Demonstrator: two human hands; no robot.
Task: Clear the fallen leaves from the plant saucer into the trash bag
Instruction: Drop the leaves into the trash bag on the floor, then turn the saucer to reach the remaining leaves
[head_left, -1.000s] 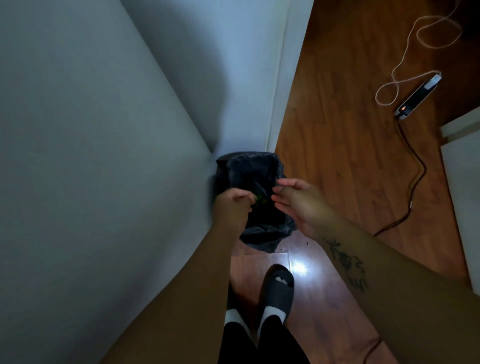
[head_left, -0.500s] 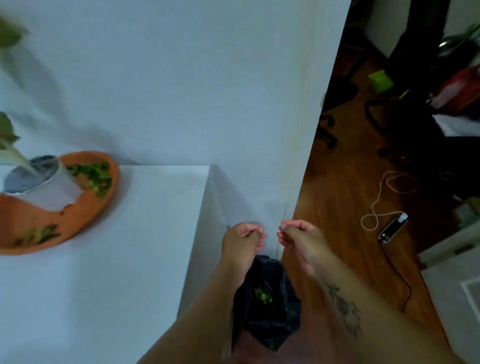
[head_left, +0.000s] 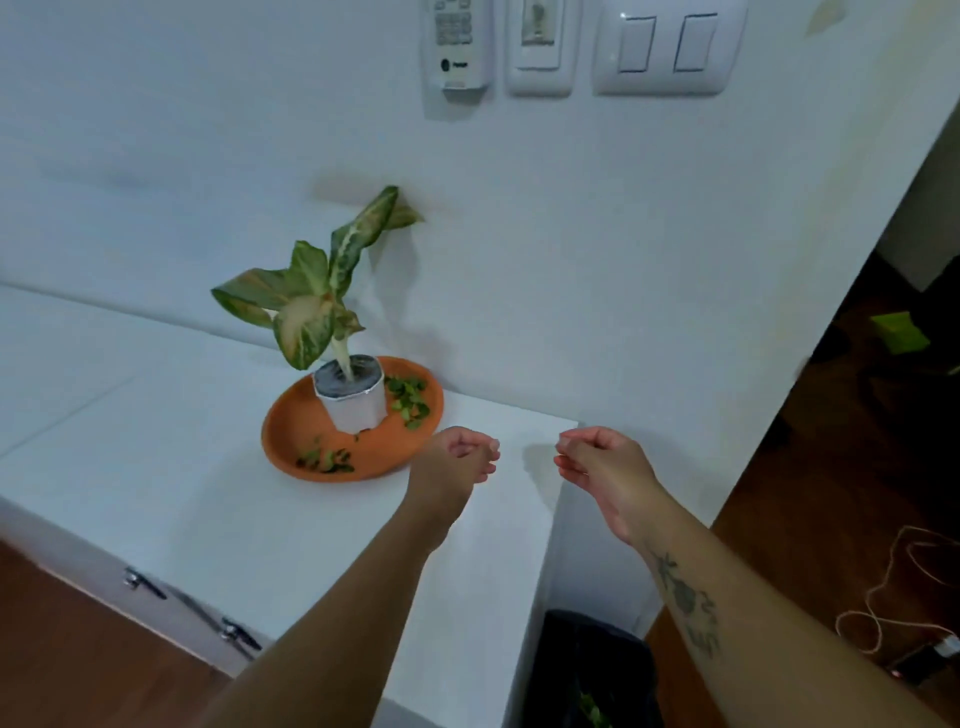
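An orange plant saucer (head_left: 291, 431) sits on the white cabinet top (head_left: 156, 467) and carries a white pot (head_left: 356, 410) with a variegated plant (head_left: 311, 306). Small green fallen leaves lie in the saucer in two patches, one to the right of the pot (head_left: 409, 400) and one at the front (head_left: 324, 460). My left hand (head_left: 454, 460) hovers just right of the saucer's front rim, fingers curled, holding nothing. My right hand (head_left: 597, 462) hangs beyond the cabinet's right edge, fingers curled and empty. The black trash bag (head_left: 597, 670) stands on the floor below, with a green leaf (head_left: 589, 709) inside.
Wall switches (head_left: 660, 47) and a white wall unit (head_left: 460, 44) hang above. Cabinet handles (head_left: 143, 579) show at the lower left. A white cable (head_left: 883, 618) and power strip (head_left: 930, 657) lie on the wooden floor at the right.
The view has swung up from the trash bag to the cabinet top. Both hands rose from over the bag to the height of the saucer, and the left hand no longer holds leaves.
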